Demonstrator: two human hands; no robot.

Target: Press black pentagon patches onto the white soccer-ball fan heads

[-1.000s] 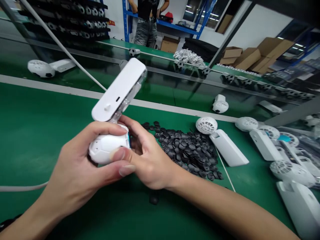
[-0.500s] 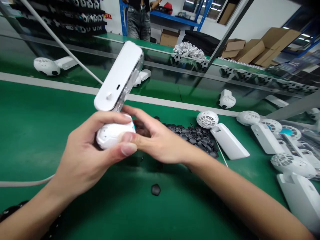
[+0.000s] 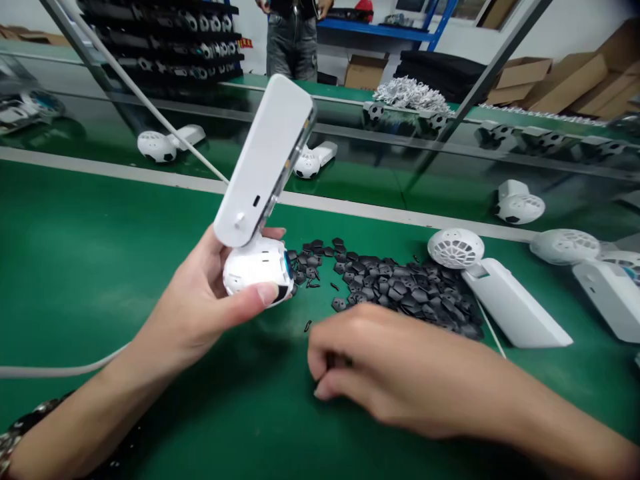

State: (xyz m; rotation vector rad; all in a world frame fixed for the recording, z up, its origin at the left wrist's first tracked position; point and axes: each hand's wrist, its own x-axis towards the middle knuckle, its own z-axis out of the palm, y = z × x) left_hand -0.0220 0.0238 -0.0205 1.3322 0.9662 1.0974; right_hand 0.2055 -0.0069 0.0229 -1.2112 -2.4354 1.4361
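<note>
1. Green rubber bench mat (image 3: 75, 233) filling the foreground, with a pale strip along its far edge; beyond it, a second green bench (image 3: 350, 177), blue steel shelving (image 3: 375, 28), brown cardboard boxes (image 3: 565, 83) and a standing person in grey jeans (image 3: 291, 47).
2. Left hand (image 3: 193, 300): closed around a white rounded ball-shaped housing (image 3: 255, 267), thumb across the front, fingers behind, holding it just above the mat.
3. White flat rectangular panel with a clear side edge (image 3: 265, 153): meeting the top of that housing and tilted up and away, apparently supported through the housing, the low grip leaving the panel's face unobstructed.
4. Right hand (image 3: 395, 373): fingers curled together and pinched down near the mat, blurred, with no telling whether anything lies between the fingertips.
5. Loose pile of small black hexagonal pieces (image 3: 400, 287): just beyond the right hand, seemingly spread out for easy picking.
6. Farther right, a white mesh-grilled ball (image 3: 455, 248) beside a white wedge-shaped panel (image 3: 515, 303), both apart from the pile; a white cable (image 3: 60, 370) across the mat near the left forearm.
</note>
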